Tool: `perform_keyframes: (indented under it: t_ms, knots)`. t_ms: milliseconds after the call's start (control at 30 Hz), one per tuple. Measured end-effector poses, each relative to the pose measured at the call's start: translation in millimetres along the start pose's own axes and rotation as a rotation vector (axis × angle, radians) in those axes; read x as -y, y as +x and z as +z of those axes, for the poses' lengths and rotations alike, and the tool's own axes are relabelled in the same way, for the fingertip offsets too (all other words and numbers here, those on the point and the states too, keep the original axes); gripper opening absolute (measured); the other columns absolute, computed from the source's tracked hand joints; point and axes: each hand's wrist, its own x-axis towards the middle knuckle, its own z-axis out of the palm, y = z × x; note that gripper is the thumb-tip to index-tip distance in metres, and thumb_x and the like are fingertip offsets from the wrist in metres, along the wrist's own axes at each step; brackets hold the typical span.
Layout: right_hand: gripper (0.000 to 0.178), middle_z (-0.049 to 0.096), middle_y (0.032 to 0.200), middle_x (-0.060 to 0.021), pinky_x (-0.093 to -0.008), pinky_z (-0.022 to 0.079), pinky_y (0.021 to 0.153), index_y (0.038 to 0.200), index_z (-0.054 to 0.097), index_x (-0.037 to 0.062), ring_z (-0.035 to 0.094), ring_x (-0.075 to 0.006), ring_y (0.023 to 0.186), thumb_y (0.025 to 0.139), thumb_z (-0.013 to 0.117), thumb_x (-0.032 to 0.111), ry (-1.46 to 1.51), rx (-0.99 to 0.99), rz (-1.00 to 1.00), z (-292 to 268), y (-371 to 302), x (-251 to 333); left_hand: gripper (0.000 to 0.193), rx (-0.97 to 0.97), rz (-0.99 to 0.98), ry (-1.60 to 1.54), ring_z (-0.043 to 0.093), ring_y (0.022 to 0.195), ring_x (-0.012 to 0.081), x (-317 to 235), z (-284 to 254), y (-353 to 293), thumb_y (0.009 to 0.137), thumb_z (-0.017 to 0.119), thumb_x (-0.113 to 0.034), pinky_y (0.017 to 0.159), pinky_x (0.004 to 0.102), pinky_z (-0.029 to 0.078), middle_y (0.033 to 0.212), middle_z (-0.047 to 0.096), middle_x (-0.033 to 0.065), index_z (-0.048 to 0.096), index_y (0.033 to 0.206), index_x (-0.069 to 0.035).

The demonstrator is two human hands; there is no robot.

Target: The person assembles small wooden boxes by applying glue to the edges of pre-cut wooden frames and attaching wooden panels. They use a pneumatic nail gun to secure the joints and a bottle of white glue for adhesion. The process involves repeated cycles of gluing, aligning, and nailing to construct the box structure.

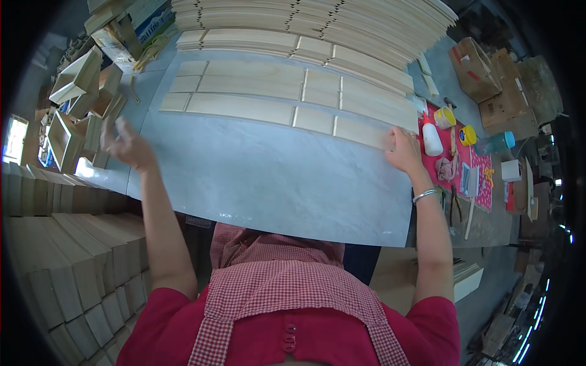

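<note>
Flat on the pale grey tabletop lie two thin wooden boards with grooves across them, the far board and the near board. At the near board's right end, my right hand has its fingers curled over the tip; a silver bangle is on that wrist. My left hand is raised over the table's left part, off the boards, somewhat blurred, with its fingers apart and nothing visible in them. Beside it are several open wooden boxes.
Behind the two boards rises a tall stack of similar boards. A red mat on the right carries a white squeeze bottle, a yellow tub, a cloth and pliers. Wooden blocks are piled at lower left; cardboard boxes stand far right.
</note>
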Motion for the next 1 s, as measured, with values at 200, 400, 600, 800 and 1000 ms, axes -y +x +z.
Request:
perform_keyframes:
  t_ms: [200,400,600,800,1000]
  knots:
    - [0.036,0.058,0.117,-0.0138,-0.0509,0.047,0.092,0.108,0.06,0.0083,0.056,-0.0383,0.108,0.074,0.072,0.014,0.109,-0.05,-0.245,13.5,-42.5,-8.8,0.059,0.707,0.413,0.357,0.039,0.143,0.0372,-14.5,55.0,-36.5,0.082,0.06,0.0,0.115,0.053,0.035,0.15,0.048,0.0171,0.056,0.141,-0.01]
    - [0.021,0.061,0.107,-0.0142,-0.0466,0.05,0.091,0.091,0.067,0.0046,0.058,-0.0369,0.106,0.082,0.076,0.02,0.009,-0.134,-0.315,-13.0,-64.7,2.6,0.059,1.153,0.54,0.976,0.04,0.145,0.0385,14.4,65.4,-7.4,0.085,0.055,-0.001,0.115,0.0621,0.033,0.149,0.054,0.0111,0.057,0.143,-0.017]
    - [0.013,0.063,0.091,-0.012,-0.049,0.053,0.08,0.089,0.065,0.0058,0.063,-0.0357,0.097,0.089,0.071,0.018,-0.088,-0.238,-0.15,-43.8,-84.4,-13.2,0.027,1.502,0.39,0.999,0.059,0.12,0.0348,-19.8,47.9,1.2,0.083,0.058,0.0,0.097,0.0592,0.044,0.11,0.071,0.008,0.07,0.105,-0.011]
    - [0.015,0.065,0.09,-0.0124,-0.0503,0.053,0.075,0.088,0.062,0.0064,0.064,-0.036,0.092,0.09,0.068,0.019,-0.116,-0.458,-0.155,-50.0,-92.4,-7.3,0.011,1.324,0.516,0.765,0.063,0.109,0.0321,-49.3,8.4,-32.6,0.086,0.068,-0.012,0.089,0.0455,0.053,0.098,0.072,0.0112,0.074,0.095,-0.009]
    - [0.017,0.068,0.08,-0.018,-0.0527,0.054,0.07,0.1,0.061,0.0075,0.067,-0.041,0.079,0.087,0.066,0.017,-0.046,-0.309,-0.092,-75.6,-72.1,5.5,0.017,1.358,0.426,0.816,0.062,0.109,0.0348,-44.0,-8.2,-18.5,0.086,0.06,-0.009,0.089,0.0467,0.053,0.096,0.072,0.0137,0.075,0.094,-0.01]
